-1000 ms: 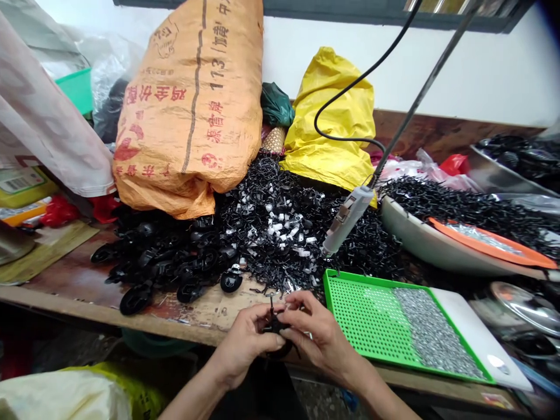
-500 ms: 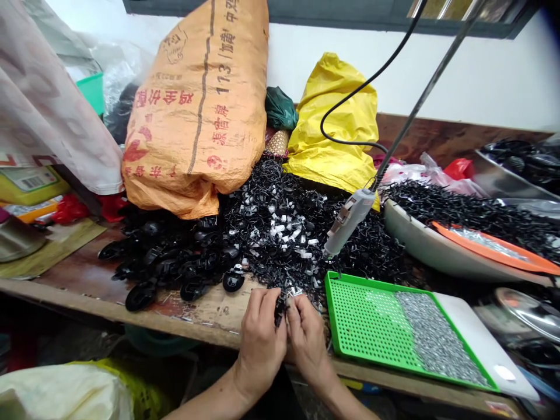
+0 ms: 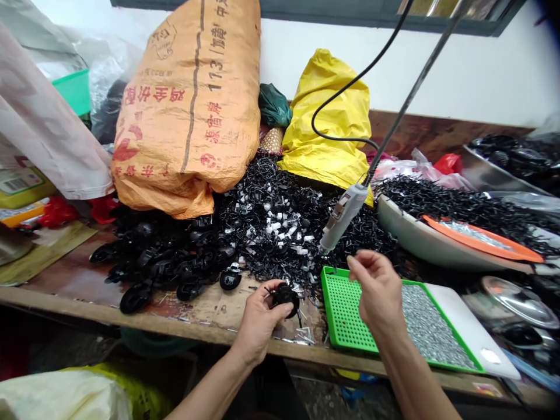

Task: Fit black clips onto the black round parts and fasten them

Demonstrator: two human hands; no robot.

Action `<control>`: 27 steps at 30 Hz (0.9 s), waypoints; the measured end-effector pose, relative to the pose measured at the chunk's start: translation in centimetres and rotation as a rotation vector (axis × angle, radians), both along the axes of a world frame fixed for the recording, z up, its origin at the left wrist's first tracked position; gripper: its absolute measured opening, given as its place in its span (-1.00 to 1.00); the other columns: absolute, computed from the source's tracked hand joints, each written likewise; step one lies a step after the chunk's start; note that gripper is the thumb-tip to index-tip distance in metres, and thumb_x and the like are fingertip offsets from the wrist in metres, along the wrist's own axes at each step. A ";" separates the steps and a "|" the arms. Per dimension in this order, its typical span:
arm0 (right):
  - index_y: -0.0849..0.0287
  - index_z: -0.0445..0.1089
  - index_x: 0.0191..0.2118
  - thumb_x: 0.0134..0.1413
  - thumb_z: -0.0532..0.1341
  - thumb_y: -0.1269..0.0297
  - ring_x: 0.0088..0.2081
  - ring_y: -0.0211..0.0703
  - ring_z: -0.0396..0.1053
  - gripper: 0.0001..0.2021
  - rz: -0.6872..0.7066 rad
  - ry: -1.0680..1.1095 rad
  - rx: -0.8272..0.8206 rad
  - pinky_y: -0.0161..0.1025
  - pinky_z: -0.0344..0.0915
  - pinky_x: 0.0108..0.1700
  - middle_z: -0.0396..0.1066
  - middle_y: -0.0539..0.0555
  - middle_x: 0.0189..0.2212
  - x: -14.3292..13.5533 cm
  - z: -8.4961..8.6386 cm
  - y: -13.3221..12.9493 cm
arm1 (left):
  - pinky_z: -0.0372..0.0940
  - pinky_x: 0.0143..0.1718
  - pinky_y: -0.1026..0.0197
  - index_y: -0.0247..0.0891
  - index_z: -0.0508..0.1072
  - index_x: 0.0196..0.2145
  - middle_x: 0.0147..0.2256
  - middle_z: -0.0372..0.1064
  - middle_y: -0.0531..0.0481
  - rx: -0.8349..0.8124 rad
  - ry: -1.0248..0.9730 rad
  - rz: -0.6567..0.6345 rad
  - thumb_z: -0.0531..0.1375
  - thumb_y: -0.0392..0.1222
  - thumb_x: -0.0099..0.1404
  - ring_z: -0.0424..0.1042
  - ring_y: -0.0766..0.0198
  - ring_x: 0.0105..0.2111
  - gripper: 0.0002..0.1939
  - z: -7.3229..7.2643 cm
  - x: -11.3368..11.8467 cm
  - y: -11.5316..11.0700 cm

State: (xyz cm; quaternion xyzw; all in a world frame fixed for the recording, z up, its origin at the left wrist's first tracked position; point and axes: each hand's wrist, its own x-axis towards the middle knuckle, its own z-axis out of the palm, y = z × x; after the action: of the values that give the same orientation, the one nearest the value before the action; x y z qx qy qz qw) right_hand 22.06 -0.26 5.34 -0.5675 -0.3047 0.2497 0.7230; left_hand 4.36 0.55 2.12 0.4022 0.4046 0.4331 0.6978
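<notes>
Held between the thumb and fingers of my left hand [image 3: 261,318] is a black round plastic part [image 3: 286,300], just above the table's front edge. My right hand [image 3: 380,286] is raised over the green perforated tray [image 3: 345,318], thumb and fingertips pinched; whatever they hold, if anything, is too small to make out. Close to those fingertips hangs a grey electric screwdriver [image 3: 343,219], tip down. Small silver screws [image 3: 437,326] fill the tray's right side. Behind my hands spreads a heap of small black and white plastic pieces [image 3: 280,221].
Several black round parts [image 3: 161,262] lie left of the heap. An orange sack [image 3: 188,116] and a yellow bag [image 3: 328,116] stand behind. At right, a wide bowl [image 3: 406,239] of black pieces carries an orange dish [image 3: 516,248]. A white board [image 3: 472,332] adjoins the tray.
My hands were together at the table's front edge and have parted. The right one rose to the right, over the tray; the left stays low, the black part now in plain sight.
</notes>
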 end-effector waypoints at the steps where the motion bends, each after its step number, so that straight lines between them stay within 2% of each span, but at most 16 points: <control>1: 0.14 0.24 -0.30 -0.37 0.30 0.35 -0.39 -0.33 0.21 -0.63 -0.072 -0.106 0.024 -0.37 0.18 -0.40 0.22 -0.03 -0.38 1.2 0.2 0.8 | 0.18 -0.36 0.30 -0.25 0.29 -0.28 -0.42 0.31 0.06 -0.048 -0.036 -0.019 0.19 -0.40 -0.08 0.27 0.36 -0.42 -0.66 0.1 0.1 -0.3; 3: 0.09 0.16 -0.12 -0.43 0.32 0.38 -0.18 -0.19 0.20 -0.41 -0.032 -0.230 -0.012 -0.28 0.19 -0.27 0.20 0.05 -0.17 3.2 0.7 2.5 | 0.16 -0.36 0.32 -0.27 0.29 -0.30 -0.43 0.30 0.07 -0.096 -0.082 -0.077 0.18 -0.43 -0.10 0.24 0.38 -0.42 -0.67 0.4 0.3 -1.0; 4: 0.08 0.13 -0.08 -0.43 0.31 0.40 -0.14 -0.16 0.19 -0.36 0.067 -0.257 -0.028 -0.24 0.19 -0.22 0.20 0.06 -0.13 3.8 0.9 3.3 | 0.14 -0.36 0.33 -0.28 0.30 -0.32 -0.43 0.29 0.07 -0.103 -0.098 -0.117 0.18 -0.44 -0.10 0.23 0.38 -0.41 -0.68 0.5 0.3 -1.3; 5: 0.08 0.12 -0.06 -0.41 0.29 0.41 -0.13 -0.14 0.21 -0.37 0.195 -0.270 -0.034 -0.20 0.18 -0.19 0.22 0.07 -0.14 4.1 1.1 4.1 | 0.13 -0.35 0.33 -0.30 0.31 -0.34 -0.43 0.28 0.06 -0.104 -0.108 -0.156 0.17 -0.45 -0.11 0.22 0.38 -0.40 -0.70 0.7 0.4 -1.6; 7: 0.13 0.20 -0.13 -0.35 0.26 0.40 -0.21 -0.14 0.29 -0.50 0.417 -0.276 -0.010 -0.14 0.20 -0.18 0.32 0.06 -0.24 4.2 1.5 5.3 | 0.11 -0.37 0.34 -0.31 0.32 -0.37 -0.44 0.27 0.06 -0.109 -0.114 -0.234 0.16 -0.47 -0.11 0.21 0.38 -0.40 -0.72 1.1 0.7 -2.2; 9: 0.18 0.28 -0.26 -0.32 0.25 0.37 -0.32 -0.16 0.34 -0.66 0.501 -0.283 0.033 -0.12 0.22 -0.20 0.37 0.04 -0.36 3.8 2.0 6.1 | 0.11 -0.40 0.34 -0.29 0.32 -0.37 -0.47 0.25 0.08 -0.141 -0.109 -0.286 0.14 -0.47 -0.11 0.19 0.38 -0.42 -0.72 1.3 0.9 -2.5; 11: 0.17 0.29 -0.32 -0.33 0.26 0.35 -0.35 -0.18 0.34 -0.70 0.466 -0.291 0.075 -0.13 0.24 -0.21 0.38 0.02 -0.38 3.3 2.6 6.2 | 0.10 -0.43 0.34 -0.26 0.31 -0.37 -0.49 0.23 0.11 -0.184 -0.101 -0.306 0.13 -0.46 -0.11 0.19 0.38 -0.44 -0.72 1.4 1.1 -2.7; 14: 0.12 0.26 -0.29 -0.40 0.31 0.33 -0.35 -0.18 0.33 -0.61 0.329 -0.360 0.131 -0.17 0.26 -0.25 0.36 -0.02 -0.38 3.3 3.5 5.1 | 0.07 -0.46 0.36 -0.25 0.32 -0.40 -0.49 0.23 0.12 -0.205 -0.096 -0.315 0.13 -0.48 -0.15 0.18 0.39 -0.46 -0.71 1.4 1.5 -2.7; 17: 0.15 0.29 -0.33 -0.46 0.34 0.33 -0.40 -0.15 0.32 -0.60 0.150 -0.497 0.066 -0.14 0.29 -0.33 0.36 0.00 -0.44 4.1 3.7 2.7 | 0.06 -0.48 0.36 -0.28 0.35 -0.37 -0.49 0.26 0.10 -0.255 -0.115 -0.348 0.12 -0.48 -0.16 0.19 0.40 -0.48 -0.68 1.2 1.9 -2.6; 18: 0.17 0.31 -0.34 -0.45 0.34 0.33 -0.41 -0.13 0.33 -0.62 0.130 -0.502 0.030 -0.11 0.29 -0.33 0.37 0.02 -0.45 4.5 3.6 1.8 | 0.07 -0.47 0.35 -0.29 0.35 -0.35 -0.49 0.27 0.09 -0.289 -0.118 -0.352 0.11 -0.47 -0.16 0.20 0.40 -0.49 -0.67 1.1 2.1 -2.7; 20: 0.20 0.31 -0.30 -0.40 0.31 0.34 -0.40 -0.10 0.35 -0.63 0.178 -0.409 0.010 -0.06 0.29 -0.31 0.38 0.06 -0.42 5.2 3.2 0.1 | 0.09 -0.45 0.35 -0.31 0.36 -0.32 -0.48 0.30 0.07 -0.353 -0.106 -0.334 0.11 -0.46 -0.14 0.22 0.39 -0.48 -0.66 0.8 2.3 -2.8; 23: 0.20 0.28 -0.24 -0.32 0.27 0.37 -0.39 -0.08 0.37 -0.63 0.301 -0.201 0.065 -0.06 0.30 -0.35 0.37 0.12 -0.31 6.3 2.6 -1.9 | 0.13 -0.45 0.32 -0.32 0.35 -0.32 -0.49 0.33 0.04 -0.399 -0.114 -0.326 0.09 -0.45 -0.12 0.26 0.37 -0.48 -0.68 0.4 2.7 -3.0; 25: 0.18 0.28 -0.23 -0.32 0.26 0.41 -0.46 -0.13 0.36 -0.63 0.324 -0.164 0.084 -0.12 0.30 -0.45 0.35 0.14 -0.24 7.0 2.4 -2.8 | 0.18 -0.43 0.25 -0.32 0.32 -0.31 -0.51 0.34 0.02 -0.410 -0.168 -0.366 0.07 -0.44 -0.08 0.30 0.32 -0.49 -0.70 0.3 2.9 -3.0; 27: 0.15 0.26 -0.19 -0.33 0.27 0.44 -0.57 -0.23 0.32 -0.57 0.296 -0.189 0.092 -0.18 0.28 -0.53 0.38 0.12 -0.28 7.6 2.2 -3.3 | 0.21 -0.41 0.18 -0.31 0.29 -0.30 -0.51 0.35 0.00 -0.415 -0.219 -0.386 0.05 -0.44 -0.05 0.33 0.27 -0.49 -0.71 0.3 3.2 -3.0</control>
State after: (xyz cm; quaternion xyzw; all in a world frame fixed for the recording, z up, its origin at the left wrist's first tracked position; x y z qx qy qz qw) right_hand 29.61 -3.53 7.50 -0.5037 -0.4626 0.2846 0.6718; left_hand 7.51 -2.42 2.43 0.2712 0.3228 0.2415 0.8740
